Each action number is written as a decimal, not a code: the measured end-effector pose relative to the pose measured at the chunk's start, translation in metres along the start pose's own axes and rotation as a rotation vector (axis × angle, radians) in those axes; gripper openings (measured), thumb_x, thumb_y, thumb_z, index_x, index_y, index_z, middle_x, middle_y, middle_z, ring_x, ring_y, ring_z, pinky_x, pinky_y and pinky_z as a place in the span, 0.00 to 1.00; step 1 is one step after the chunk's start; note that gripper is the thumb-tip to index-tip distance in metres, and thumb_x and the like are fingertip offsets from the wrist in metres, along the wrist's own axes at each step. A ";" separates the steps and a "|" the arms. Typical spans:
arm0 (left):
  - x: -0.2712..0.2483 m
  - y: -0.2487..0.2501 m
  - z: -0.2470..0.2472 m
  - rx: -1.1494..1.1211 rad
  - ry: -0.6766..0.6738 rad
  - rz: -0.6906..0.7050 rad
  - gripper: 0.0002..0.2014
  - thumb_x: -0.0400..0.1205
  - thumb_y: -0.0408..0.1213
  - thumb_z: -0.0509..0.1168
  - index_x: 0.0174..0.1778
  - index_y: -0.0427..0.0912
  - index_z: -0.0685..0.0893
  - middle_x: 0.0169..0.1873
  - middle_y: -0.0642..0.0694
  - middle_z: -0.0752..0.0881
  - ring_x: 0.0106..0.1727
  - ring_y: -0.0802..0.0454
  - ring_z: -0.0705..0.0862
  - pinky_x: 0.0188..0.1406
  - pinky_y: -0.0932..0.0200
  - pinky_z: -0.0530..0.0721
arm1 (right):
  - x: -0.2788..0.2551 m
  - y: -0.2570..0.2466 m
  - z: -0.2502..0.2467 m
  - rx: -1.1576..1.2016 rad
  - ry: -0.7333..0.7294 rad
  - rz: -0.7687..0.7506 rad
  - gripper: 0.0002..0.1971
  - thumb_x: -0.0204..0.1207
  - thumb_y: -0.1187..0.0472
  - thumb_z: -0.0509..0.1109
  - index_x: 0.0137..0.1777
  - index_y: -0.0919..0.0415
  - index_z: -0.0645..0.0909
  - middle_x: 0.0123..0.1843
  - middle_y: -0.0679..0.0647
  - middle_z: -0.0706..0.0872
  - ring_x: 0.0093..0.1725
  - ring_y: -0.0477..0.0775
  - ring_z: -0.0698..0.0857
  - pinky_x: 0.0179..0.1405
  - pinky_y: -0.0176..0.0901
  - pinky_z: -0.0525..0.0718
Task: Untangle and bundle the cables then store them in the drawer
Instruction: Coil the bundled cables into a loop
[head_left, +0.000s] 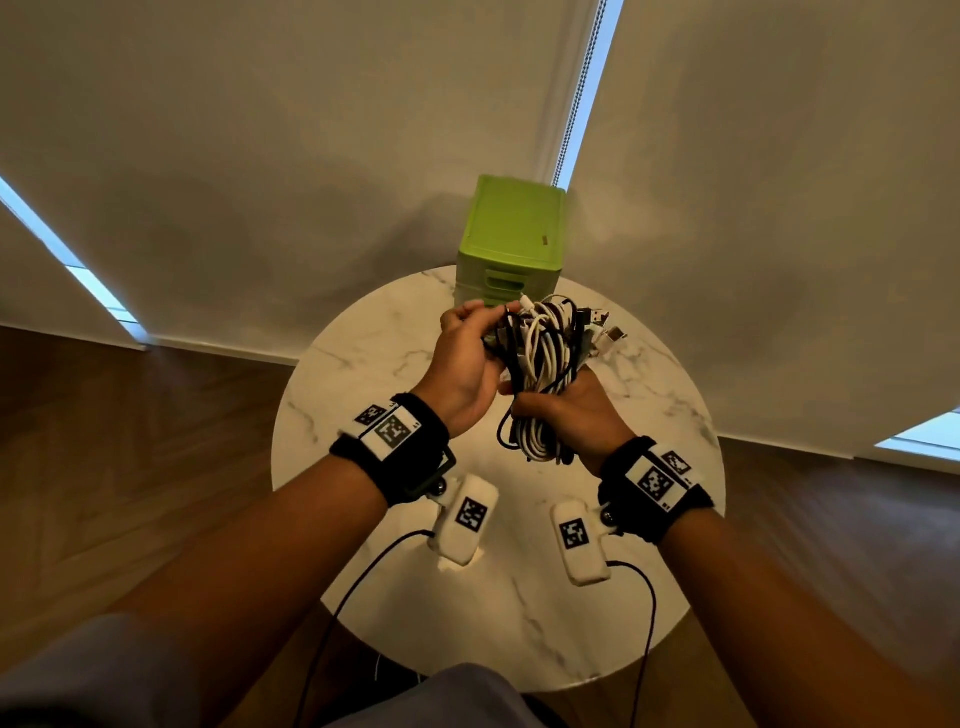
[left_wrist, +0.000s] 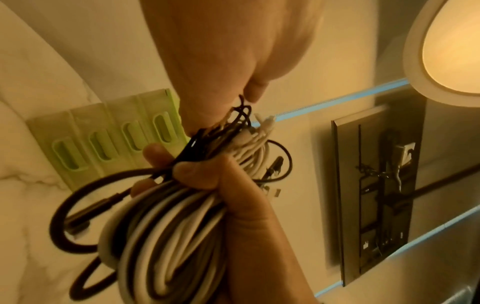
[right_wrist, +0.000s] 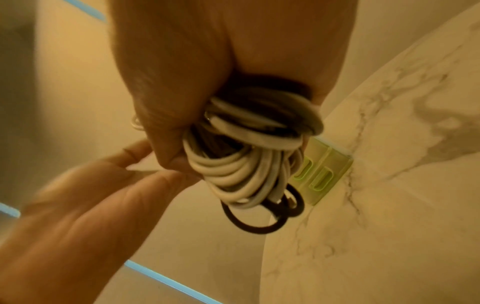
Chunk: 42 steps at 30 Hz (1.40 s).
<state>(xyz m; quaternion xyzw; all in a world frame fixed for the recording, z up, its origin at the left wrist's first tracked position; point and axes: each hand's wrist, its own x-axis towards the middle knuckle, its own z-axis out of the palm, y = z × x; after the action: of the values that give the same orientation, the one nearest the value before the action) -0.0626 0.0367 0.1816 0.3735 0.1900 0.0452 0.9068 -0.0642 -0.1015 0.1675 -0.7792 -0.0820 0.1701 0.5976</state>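
Marble table (head_left: 363, 395), green drawer unit (head_left: 511, 234) — both hands gripping cable bundle (head_left: 543, 358)

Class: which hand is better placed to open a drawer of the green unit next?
Left, probably. The right hand grips the black-and-white cable bundle; the left hand only pinches its top, nearer the green plastic drawer unit.

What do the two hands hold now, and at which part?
Both hold the cable bundle. The right hand grips round its lower middle; the left hand pinches strands at its upper left side.
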 end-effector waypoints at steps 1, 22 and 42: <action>0.002 -0.001 0.002 -0.031 -0.012 -0.005 0.24 0.83 0.39 0.68 0.71 0.31 0.71 0.61 0.31 0.87 0.59 0.41 0.89 0.45 0.51 0.91 | 0.000 -0.001 0.000 -0.028 -0.008 0.003 0.17 0.67 0.74 0.77 0.56 0.63 0.88 0.49 0.55 0.93 0.49 0.50 0.92 0.55 0.50 0.88; 0.001 0.021 -0.030 0.411 -0.318 0.084 0.33 0.64 0.40 0.85 0.63 0.42 0.80 0.54 0.43 0.90 0.59 0.46 0.89 0.56 0.51 0.87 | 0.008 -0.032 0.001 -0.338 -0.276 0.002 0.20 0.66 0.64 0.81 0.57 0.50 0.82 0.45 0.49 0.90 0.45 0.45 0.90 0.46 0.42 0.90; 0.021 0.040 -0.066 0.594 -0.554 0.074 0.27 0.70 0.22 0.77 0.64 0.42 0.85 0.53 0.44 0.91 0.55 0.48 0.89 0.54 0.54 0.88 | 0.008 -0.015 0.046 -0.215 -0.351 0.053 0.25 0.69 0.67 0.81 0.63 0.48 0.80 0.54 0.44 0.89 0.53 0.38 0.88 0.55 0.35 0.85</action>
<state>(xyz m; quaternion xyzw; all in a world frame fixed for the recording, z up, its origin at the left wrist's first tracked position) -0.0658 0.1138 0.1604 0.6238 -0.0704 -0.0814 0.7741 -0.0724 -0.0531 0.1698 -0.7987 -0.1821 0.3090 0.4831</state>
